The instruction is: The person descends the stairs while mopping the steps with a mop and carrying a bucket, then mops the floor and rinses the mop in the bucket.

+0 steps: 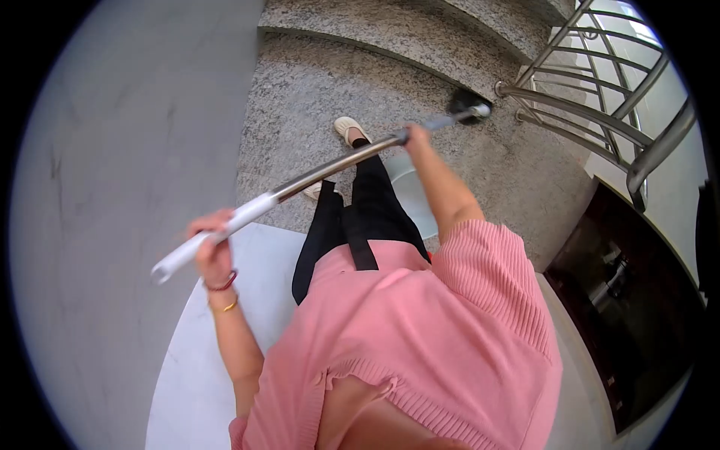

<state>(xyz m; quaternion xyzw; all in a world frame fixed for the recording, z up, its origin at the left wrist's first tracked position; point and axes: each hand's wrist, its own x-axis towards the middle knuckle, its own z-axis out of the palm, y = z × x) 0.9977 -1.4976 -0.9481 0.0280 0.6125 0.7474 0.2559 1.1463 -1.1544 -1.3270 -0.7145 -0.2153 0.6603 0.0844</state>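
Note:
A long mop (322,172) slants across in front of my body, with a white grip at its left end and a shiny metal tube in the middle. My left hand (212,238) is closed round the white grip. Farther along, my right hand (415,138) is wrapped round the pole by its dark collar. The mop's dark head (469,106) is at the upper right, near the step and the railing foot; it is blurred. Below my right forearm stands a pale bucket (411,196), partly hidden by my arm and leg.
Speckled granite steps (390,45) rise ahead, above a granite landing (300,97). A metal railing (592,112) runs along the right. A grey wall (127,150) stands on the left. A dark reddish-brown framed panel (630,300) is at the lower right.

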